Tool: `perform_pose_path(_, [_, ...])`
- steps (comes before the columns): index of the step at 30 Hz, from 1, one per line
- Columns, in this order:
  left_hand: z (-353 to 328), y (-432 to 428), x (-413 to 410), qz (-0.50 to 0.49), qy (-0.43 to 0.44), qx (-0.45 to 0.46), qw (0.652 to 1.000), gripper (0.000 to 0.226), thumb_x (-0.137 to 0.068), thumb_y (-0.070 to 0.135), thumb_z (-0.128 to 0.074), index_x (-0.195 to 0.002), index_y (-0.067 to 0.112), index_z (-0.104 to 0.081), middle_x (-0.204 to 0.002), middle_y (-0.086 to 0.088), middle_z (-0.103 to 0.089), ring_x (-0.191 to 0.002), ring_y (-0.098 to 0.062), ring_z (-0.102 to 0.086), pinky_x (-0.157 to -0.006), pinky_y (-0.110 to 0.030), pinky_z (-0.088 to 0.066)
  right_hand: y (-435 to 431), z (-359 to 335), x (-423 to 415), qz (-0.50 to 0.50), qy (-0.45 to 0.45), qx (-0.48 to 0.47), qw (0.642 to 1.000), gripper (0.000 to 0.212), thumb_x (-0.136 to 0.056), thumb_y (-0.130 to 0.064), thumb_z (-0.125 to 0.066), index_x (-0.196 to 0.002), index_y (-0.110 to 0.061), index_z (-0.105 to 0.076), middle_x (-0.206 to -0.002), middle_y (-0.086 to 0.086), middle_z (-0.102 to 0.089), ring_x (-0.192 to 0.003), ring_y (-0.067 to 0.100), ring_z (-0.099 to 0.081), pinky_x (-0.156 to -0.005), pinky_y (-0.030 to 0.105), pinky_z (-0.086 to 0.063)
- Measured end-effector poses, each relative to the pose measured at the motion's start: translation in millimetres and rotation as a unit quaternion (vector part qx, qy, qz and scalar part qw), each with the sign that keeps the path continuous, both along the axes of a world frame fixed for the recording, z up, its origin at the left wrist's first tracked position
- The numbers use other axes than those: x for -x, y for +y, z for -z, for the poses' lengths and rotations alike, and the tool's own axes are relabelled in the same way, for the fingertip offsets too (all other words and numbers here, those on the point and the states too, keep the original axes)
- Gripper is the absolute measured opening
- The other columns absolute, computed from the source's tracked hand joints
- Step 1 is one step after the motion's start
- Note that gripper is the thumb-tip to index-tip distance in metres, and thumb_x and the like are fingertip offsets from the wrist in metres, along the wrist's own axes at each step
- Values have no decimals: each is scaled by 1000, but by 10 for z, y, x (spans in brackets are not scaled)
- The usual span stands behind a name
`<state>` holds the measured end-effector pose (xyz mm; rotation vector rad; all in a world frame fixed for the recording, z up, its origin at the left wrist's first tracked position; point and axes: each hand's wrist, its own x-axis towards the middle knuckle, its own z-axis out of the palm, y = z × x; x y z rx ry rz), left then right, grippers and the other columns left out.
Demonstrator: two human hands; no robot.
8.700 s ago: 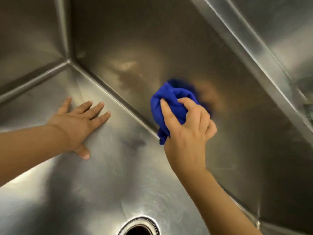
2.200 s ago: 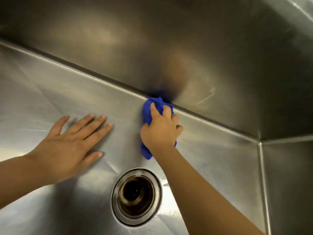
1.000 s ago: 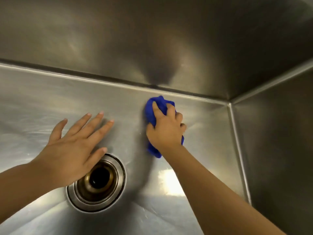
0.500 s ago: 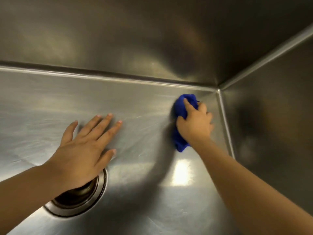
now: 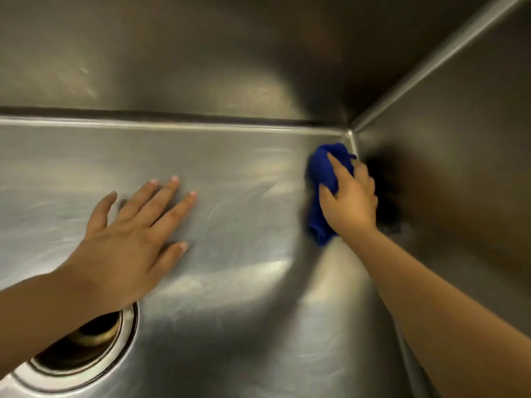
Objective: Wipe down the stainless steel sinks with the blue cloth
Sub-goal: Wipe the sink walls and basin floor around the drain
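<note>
While right hand (image 5: 349,202) grips one blue cloth (image 5: 321,170), left hand (image 5: 123,248) lying flat, one sink (image 5: 244,196), one drain (image 5: 94,343).

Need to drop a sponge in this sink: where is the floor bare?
Bare sink floor lies between the left hand and the blue cloth, and in front, between the drain and the right forearm. The far right corner is crowded by the right hand.

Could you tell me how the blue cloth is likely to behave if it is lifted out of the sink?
Probably floppy: the blue cloth is bunched into folds under the right hand, its loose end trailing below the palm. Pushed, it should slide easily over the smooth sink floor. It seems light: one hand covers it.
</note>
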<state>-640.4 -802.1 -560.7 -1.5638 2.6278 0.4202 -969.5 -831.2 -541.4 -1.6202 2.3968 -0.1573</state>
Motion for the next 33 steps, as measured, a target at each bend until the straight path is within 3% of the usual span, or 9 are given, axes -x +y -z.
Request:
perform_pose_path(5, [-4,-60,147,33,-1,20,999,62,-96,51,-23,-153,26,-23,-158,-4,-26,-142,-19,-17,-107,-42,-11,275,12,71,-58,8,14,998,66,-80,-35,-43,-145,-23,-40,-148,14,-34,-129,38,-36,-109,44,-31])
perform_pose_path(11, [93,4,263,48,5,11,999,62,-96,54,-20,-154,31,-14,-161,1,-15,-145,-16,-9,-110,-44,-9,-514,10,45,48,12,-29,998,61,-94,-29,-48,-150,-31,-26,-153,7,-20,-133,34,-30,-107,44,-30])
perform_pose_path(15, [82,5,289,50,0,15,999,62,-97,54,-18,-154,30,-13,-161,0,-15,-145,-17,-10,-110,-43,-8,112,55,79,-27,33,18,999,62,-87,-34,-50,-147,-28,-36,-149,13,-31,-127,39,-38,-102,45,-34])
perform_pose_path(19, [68,-13,270,48,-14,20,999,62,-96,51,-23,-153,27,-23,-158,-3,-25,-142,-20,-19,-107,-44,-12,886,89,19,-4,31,35,999,63,-76,-34,-49,-138,-21,-50,-135,18,-46,-115,44,-46,-94,53,-39])
perform_pose_path(23, [104,-20,259,69,-27,24,997,63,-95,52,-24,-153,29,-22,-158,0,-24,-143,-19,-18,-107,-46,-14,494,71,80,-4,51,13,999,61,-86,-32,-53,-145,-28,-39,-144,12,-34,-126,37,-35,-101,49,-30])
perform_pose_path(28, [130,44,279,55,-20,15,998,64,-93,53,-25,-153,31,-19,-160,2,-20,-144,-20,-16,-107,-45,-13,9,102,-87,95,26,34,995,59,-90,-33,-52,-146,-32,-33,-149,5,-25,-131,31,-29,-107,46,-23])
perform_pose_path(31, [97,108,293,47,-10,21,999,63,-93,52,-27,-152,30,-24,-158,1,-24,-142,-20,-19,-106,-44,-14,495,151,-173,17,20,57,998,62,-84,-34,-53,-144,-31,-38,-148,9,-32,-130,34,-31,-108,49,-23])
perform_pose_path(33, [63,123,294,44,-1,25,999,63,-92,51,-28,-151,29,-27,-157,1,-27,-141,-20,-22,-106,-44,-15,894,180,-232,-27,17,70,997,64,-78,-38,-46,-141,-29,-42,-141,12,-41,-124,37,-40,-103,54,-31])
